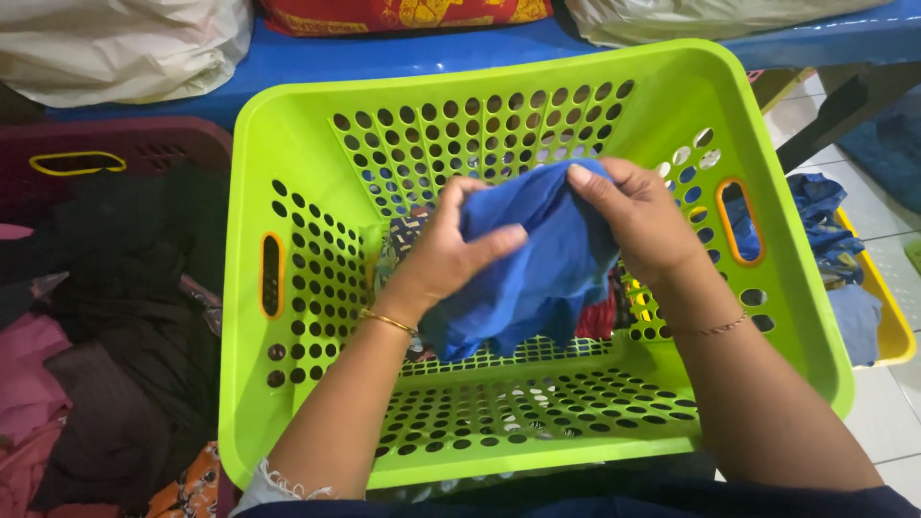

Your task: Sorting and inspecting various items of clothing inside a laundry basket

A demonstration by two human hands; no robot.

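Note:
Both my hands hold one blue cloth [537, 273] over a lime-green perforated laundry basket [288, 173]. My left hand [456, 245] grips the cloth's left side, thumb on top, with a thin gold bangle at the wrist. My right hand [638, 216] pinches its upper right edge and wears a thin bracelet. The cloth hangs bunched between them. Under it, a few patterned and red garments [600, 317] lie at the basket's far bottom, partly hidden.
A maroon basket [144, 139] at left holds dark and pink clothes [115, 317]. A yellow basket [892, 331] at right holds blue clothes. A blue bench [384, 56] behind carries white bags and a red patterned bundle. White tiled floor shows at right.

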